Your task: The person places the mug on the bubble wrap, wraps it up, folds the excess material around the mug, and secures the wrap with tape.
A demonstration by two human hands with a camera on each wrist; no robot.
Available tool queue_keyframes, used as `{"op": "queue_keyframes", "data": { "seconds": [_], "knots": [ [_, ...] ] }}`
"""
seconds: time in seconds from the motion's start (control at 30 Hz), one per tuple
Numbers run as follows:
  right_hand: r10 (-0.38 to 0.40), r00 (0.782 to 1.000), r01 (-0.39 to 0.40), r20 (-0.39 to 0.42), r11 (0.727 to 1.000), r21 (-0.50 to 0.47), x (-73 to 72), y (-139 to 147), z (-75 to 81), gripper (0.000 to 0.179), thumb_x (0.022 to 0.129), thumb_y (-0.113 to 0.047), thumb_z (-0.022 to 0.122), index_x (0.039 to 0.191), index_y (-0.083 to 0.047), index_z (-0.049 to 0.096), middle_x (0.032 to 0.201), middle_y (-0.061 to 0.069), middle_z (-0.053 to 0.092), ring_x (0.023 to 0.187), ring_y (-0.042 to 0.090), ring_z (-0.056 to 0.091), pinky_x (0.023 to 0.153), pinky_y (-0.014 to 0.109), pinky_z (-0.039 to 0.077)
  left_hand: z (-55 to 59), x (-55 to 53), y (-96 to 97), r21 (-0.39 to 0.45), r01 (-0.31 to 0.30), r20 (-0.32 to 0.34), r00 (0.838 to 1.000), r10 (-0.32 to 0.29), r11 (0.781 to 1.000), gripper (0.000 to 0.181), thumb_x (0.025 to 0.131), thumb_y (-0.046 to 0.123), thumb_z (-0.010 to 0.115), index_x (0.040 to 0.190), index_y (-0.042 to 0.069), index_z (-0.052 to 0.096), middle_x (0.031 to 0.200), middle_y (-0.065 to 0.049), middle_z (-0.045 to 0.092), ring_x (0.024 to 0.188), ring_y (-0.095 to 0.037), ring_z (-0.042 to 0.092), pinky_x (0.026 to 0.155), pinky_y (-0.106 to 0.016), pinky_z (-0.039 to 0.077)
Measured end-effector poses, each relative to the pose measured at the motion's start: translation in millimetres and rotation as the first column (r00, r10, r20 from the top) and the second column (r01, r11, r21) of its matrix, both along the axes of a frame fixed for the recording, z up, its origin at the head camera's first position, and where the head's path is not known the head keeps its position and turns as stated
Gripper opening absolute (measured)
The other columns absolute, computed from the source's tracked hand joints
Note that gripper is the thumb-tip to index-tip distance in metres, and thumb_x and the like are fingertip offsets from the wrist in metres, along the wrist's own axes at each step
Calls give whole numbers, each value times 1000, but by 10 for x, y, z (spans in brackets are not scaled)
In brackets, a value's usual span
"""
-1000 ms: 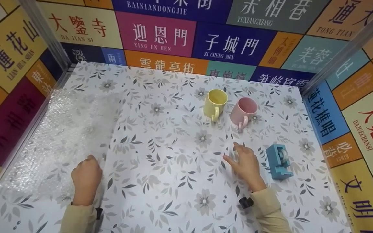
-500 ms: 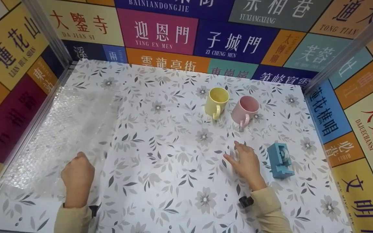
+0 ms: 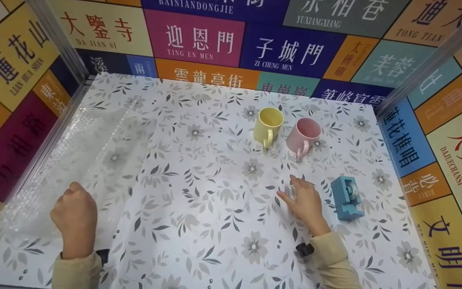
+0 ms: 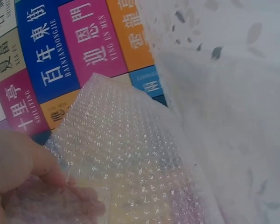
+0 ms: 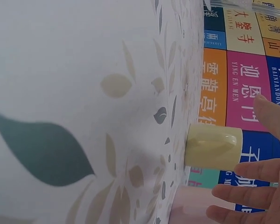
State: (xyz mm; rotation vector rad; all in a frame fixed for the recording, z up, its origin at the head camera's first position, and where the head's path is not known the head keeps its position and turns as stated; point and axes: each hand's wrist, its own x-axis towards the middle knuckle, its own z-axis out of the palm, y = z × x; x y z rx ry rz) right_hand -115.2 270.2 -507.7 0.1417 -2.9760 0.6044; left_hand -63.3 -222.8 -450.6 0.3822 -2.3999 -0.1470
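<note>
At the left of the head view, my left hand holds an edge of a clear sheet of bubble wrap. In the left wrist view the fingers curl round its edge, and the raised bubble wrap stands in front of the wall. My right hand rests low over the tablecloth with spread, relaxed fingers and holds nothing. The nearest thing to it is a blue tape dispenser, just to its right. Beyond its fingertips stand a yellow mug and a pink mug, both upright.
A white tablecloth with grey leaves and flowers covers the table. Coloured wall panels with lettering enclose the back and both sides. Metal rails run up the corners.
My left hand has moved left, drawing the near right edge of the bubble wrap with it, so the sheet lifts and folds over leftward. The right hand, mugs and dispenser have stayed put.
</note>
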Motion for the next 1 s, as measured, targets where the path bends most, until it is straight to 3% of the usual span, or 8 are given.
{"op": "queue_keyframes", "data": {
  "seconds": [0.23,0.5,0.8,1.0],
  "knots": [
    [-7,1000,7,20,1000,0,6,9,-7,66,79,-43,66,126,0,51,119,28,53,108,45,47,87,57,39,211,-36,-82,-57,-33,-109,994,27,998,21,83,-7,34,66,-11,45,55,-28,49,42,-45,44,32,-52,31],
    [-10,1000,10,22,1000,-5,3,-7,4,65,79,-42,65,126,0,50,120,28,52,109,46,46,87,57,39,378,-69,-8,-103,14,-243,969,-39,995,19,83,-6,36,73,-12,51,56,-27,50,42,-42,43,33,-48,29],
    [9,1000,-9,16,999,-43,-18,-26,19,63,80,-39,66,126,2,50,120,27,52,110,45,47,90,55,38,421,-130,255,-135,139,-333,926,-177,981,18,80,-10,39,79,-13,57,54,-24,50,37,-34,37,30,-43,26],
    [115,990,-129,-83,971,-202,-206,-196,130,58,80,-25,68,125,7,49,118,27,54,108,42,50,90,51,41,398,-153,452,-151,225,-361,894,-266,962,16,79,-10,43,81,-12,59,54,-23,50,38,-34,38,31,-44,28]
  ]
}}
